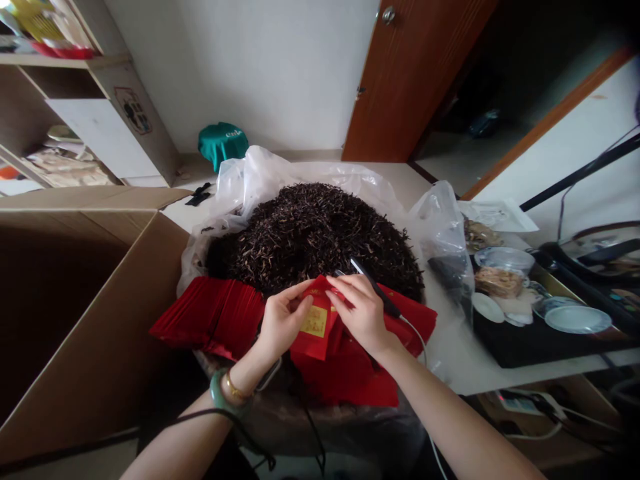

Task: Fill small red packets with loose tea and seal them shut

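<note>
Between my fingers is a small red packet [310, 345] with a gold label, its top edge toward the tea. My left hand [280, 320] pinches it near the upper left. The fingers of my right hand [363, 317] are closed at its upper right. More red packets [345, 387] lie flat beneath both hands, and a tight row of red packets [210, 317] stands to the left. Just beyond is a large heap of dark dried tea leaves [320, 230]. A slim dark device [375, 287] with a white cable lies behind my right hand, partly hidden.
Clear plastic bag [445, 223] surrounds the heap. An open cardboard box [100, 320] stands at left. On the right, a black tray [505, 347] carries small dishes and bags. The white cable [425, 347] hangs past my right forearm. A teal-covered stool [223, 143] stands by the wall.
</note>
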Demonstrator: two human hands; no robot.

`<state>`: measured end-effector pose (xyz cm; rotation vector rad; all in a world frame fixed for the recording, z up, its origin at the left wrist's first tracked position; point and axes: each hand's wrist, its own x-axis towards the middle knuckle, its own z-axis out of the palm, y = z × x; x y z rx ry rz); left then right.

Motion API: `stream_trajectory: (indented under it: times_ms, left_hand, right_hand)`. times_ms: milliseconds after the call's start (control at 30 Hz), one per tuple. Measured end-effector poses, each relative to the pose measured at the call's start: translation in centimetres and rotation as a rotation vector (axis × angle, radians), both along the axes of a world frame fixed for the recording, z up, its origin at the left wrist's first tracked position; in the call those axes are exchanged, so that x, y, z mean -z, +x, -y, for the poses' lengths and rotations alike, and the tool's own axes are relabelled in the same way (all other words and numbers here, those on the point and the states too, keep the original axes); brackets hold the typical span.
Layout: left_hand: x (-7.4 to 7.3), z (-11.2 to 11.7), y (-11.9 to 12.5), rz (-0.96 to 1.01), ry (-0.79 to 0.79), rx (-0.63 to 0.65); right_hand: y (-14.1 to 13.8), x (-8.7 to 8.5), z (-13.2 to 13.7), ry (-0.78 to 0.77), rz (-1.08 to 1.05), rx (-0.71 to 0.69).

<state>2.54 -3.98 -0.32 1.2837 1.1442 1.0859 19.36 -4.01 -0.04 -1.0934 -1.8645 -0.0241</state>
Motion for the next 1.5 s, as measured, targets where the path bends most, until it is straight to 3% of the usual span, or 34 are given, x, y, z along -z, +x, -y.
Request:
stream_trajectory:
  times_ms: [200, 300, 433, 667, 833, 933, 1067, 1233, 1333, 1500]
  left_hand:
    - [-0.3, -0.2, -0.2, -0.103, 0.159, 0.023]
    - [-0.4, -0.3, -0.4, -0.181, 0.219, 0.059]
    - [-0.5, -0.7, -0.9, -0.279, 0.28, 0.101]
    - [-0.9, -1.8, -2.5, -0.475, 0.302, 0.115]
    - [-1.2, -1.3, -2.6, -0.543, 0.423, 0.235]
    - [-1.6, -1.2, -2.5, -0.507, 0.402, 0.284]
    - [-1.8, -1.7, -2.7, -0.311, 0.246, 0.315]
    - [-1.8, -1.9, -2.8, -0.283, 0.21, 0.234]
    - [-2.4, -1.7, -2.9, -0.278, 0.213, 0.263]
    - [-3.0, -1.5, -3.1, -0.391, 0.37, 0.233]
  right_hand:
    - [-0.5, 0.4, -0.1, -0.448, -0.332, 0.033]
    - [-0.3, 0.5, -0.2, -0.547, -0.368, 0.045]
    - [0.5, -0.1, -0.2, -0.456, -0.257, 0.062]
    - [0.3, -1.0, 0.5, -0.27, -0.063, -0.057]
    - [0.0, -0.8, 0.7, -0.215, 0.027, 0.007]
    - [0.1, -1.5, 0.8, -0.17, 0.063, -0.017]
    - [0.0, -2.2, 0.9, -0.108, 0.098, -0.135]
    - [-0.5, -1.4, 1.2, -0.116, 0.164, -0.266]
    - [-0.5, -0.8, 1.3, -0.133, 0.173, -0.275]
    - [-0.5, -0.6, 1.4, -0.226, 0.1, -0.279]
